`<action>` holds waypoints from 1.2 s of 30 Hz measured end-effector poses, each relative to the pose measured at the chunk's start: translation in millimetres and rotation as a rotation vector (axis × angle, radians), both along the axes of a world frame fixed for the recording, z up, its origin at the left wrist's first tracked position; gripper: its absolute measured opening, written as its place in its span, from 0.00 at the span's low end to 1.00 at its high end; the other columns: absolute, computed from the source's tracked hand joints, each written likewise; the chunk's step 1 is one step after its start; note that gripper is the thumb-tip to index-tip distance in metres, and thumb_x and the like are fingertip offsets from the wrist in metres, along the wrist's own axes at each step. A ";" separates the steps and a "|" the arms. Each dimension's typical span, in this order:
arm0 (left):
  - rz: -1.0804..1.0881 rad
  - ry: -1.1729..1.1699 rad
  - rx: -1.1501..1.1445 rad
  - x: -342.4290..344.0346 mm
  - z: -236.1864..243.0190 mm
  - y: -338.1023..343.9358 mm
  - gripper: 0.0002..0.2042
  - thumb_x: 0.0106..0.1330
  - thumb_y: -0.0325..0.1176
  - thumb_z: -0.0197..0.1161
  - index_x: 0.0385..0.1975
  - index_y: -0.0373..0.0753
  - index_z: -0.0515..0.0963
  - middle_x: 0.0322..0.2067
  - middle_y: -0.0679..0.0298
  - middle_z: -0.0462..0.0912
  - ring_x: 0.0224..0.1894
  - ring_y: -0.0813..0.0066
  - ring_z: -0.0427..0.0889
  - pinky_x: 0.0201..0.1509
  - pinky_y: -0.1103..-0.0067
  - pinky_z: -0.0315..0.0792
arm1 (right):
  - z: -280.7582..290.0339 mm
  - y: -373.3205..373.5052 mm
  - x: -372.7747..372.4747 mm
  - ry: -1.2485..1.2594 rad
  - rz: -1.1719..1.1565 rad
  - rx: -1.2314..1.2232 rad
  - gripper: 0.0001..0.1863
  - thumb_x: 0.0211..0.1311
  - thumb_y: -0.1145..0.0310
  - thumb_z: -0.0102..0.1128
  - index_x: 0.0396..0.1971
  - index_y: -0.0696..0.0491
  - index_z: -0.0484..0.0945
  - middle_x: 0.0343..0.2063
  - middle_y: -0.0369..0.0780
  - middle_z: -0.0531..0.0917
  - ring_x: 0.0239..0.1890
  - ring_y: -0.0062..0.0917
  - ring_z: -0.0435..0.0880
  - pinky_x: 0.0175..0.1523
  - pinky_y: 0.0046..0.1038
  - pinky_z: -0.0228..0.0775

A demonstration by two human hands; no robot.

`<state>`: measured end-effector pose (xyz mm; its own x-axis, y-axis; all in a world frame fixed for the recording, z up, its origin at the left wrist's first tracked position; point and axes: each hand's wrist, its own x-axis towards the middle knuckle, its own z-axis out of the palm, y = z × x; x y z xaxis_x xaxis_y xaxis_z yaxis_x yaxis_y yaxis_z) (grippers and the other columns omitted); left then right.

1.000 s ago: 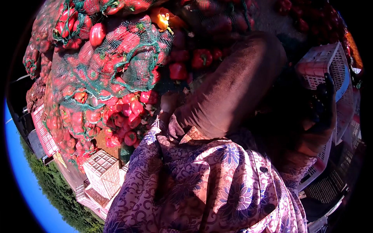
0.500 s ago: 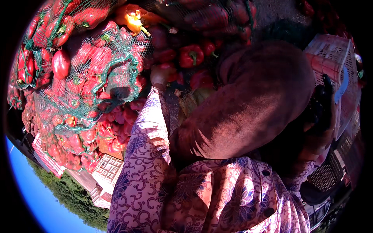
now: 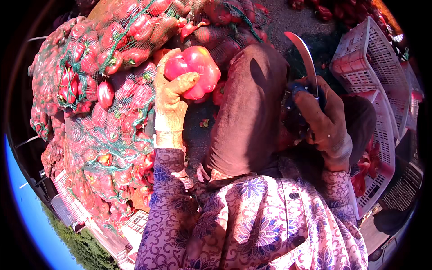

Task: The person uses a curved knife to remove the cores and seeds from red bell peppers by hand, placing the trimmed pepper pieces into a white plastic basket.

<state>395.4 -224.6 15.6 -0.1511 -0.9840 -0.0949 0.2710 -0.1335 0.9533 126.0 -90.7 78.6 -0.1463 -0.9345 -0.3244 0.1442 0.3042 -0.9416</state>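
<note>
My left hand (image 3: 168,96), in a pale work glove stained orange, is closed around a large red bell pepper (image 3: 198,72). It holds the pepper up in sunlight, left of my bent knee (image 3: 252,103). On the other side of that knee, my right hand (image 3: 330,126), also gloved, grips a knife (image 3: 304,53). Its curved blade points up and leans left, away from the pepper. The fingers wrap a dark handle, mostly hidden by the glove. Part of another red pepper (image 3: 218,93) shows below the held one.
Mesh sacks (image 3: 112,130) full of red peppers are piled along the left and far side. White plastic crates (image 3: 351,58) stand at the right; a nearer crate (image 3: 382,148) has red pepper pieces (image 3: 366,168) inside. Loose peppers (image 3: 324,13) lie at the far right.
My left hand has come up from among the low peppers, now with a red bell pepper in it. My right hand has moved inward from beside the crates, bringing the knife into sight.
</note>
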 end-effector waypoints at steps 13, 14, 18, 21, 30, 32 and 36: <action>-0.109 -0.542 -0.612 -101.3 82.8 49.6 0.49 0.31 0.52 0.84 0.57 0.36 0.71 0.51 0.59 0.75 0.52 0.67 0.76 0.57 0.72 0.72 | 8.2 46.1 -4.6 0.015 0.126 -0.263 0.08 0.68 0.65 0.58 0.41 0.53 0.74 0.14 0.30 0.72 0.13 0.11 0.67 0.17 0.19 0.56; -0.122 -0.542 -0.605 -104.7 82.3 55.1 0.49 0.31 0.53 0.84 0.56 0.35 0.71 0.51 0.58 0.75 0.53 0.67 0.75 0.59 0.72 0.71 | 14.6 45.6 -5.6 -0.002 0.179 -0.155 0.09 0.68 0.65 0.58 0.43 0.53 0.74 0.14 0.31 0.73 0.13 0.12 0.68 0.17 0.20 0.56; -0.142 -0.668 -0.628 -124.6 57.9 65.8 0.47 0.32 0.49 0.84 0.57 0.36 0.72 0.52 0.59 0.73 0.54 0.66 0.74 0.61 0.73 0.68 | -3.0 46.3 -6.6 0.000 0.193 -0.070 0.16 0.68 0.64 0.56 0.52 0.53 0.72 0.16 0.33 0.75 0.11 0.16 0.70 0.15 0.22 0.60; -0.098 -0.343 -0.347 -124.5 29.4 53.8 0.34 0.44 0.34 0.81 0.54 0.38 0.74 0.48 0.63 0.75 0.50 0.70 0.75 0.57 0.74 0.73 | -10.4 50.5 -0.6 0.072 0.279 0.070 0.19 0.68 0.61 0.56 0.53 0.56 0.72 0.16 0.34 0.75 0.12 0.18 0.73 0.15 0.23 0.63; -0.418 0.081 0.029 -123.5 14.9 38.2 0.34 0.47 0.28 0.78 0.57 0.35 0.71 0.47 0.60 0.77 0.47 0.70 0.79 0.55 0.74 0.76 | -21.0 64.9 -26.0 0.220 -0.083 -0.139 0.29 0.52 0.63 0.74 0.53 0.56 0.76 0.33 0.41 0.86 0.36 0.25 0.85 0.45 0.26 0.76; -0.680 0.229 0.155 -133.7 13.6 47.0 0.44 0.41 0.35 0.82 0.61 0.33 0.67 0.50 0.59 0.77 0.50 0.68 0.79 0.58 0.72 0.74 | -32.6 46.4 -22.2 0.200 -0.143 -0.287 0.32 0.48 0.62 0.76 0.54 0.57 0.75 0.35 0.40 0.86 0.36 0.25 0.85 0.44 0.26 0.76; -0.643 0.172 0.231 -149.2 19.8 66.9 0.39 0.42 0.34 0.80 0.58 0.33 0.70 0.47 0.59 0.79 0.49 0.67 0.79 0.55 0.72 0.74 | -17.0 44.3 -35.7 -0.015 -0.135 -0.114 0.35 0.39 0.65 0.79 0.50 0.59 0.76 0.34 0.39 0.85 0.35 0.24 0.84 0.44 0.27 0.77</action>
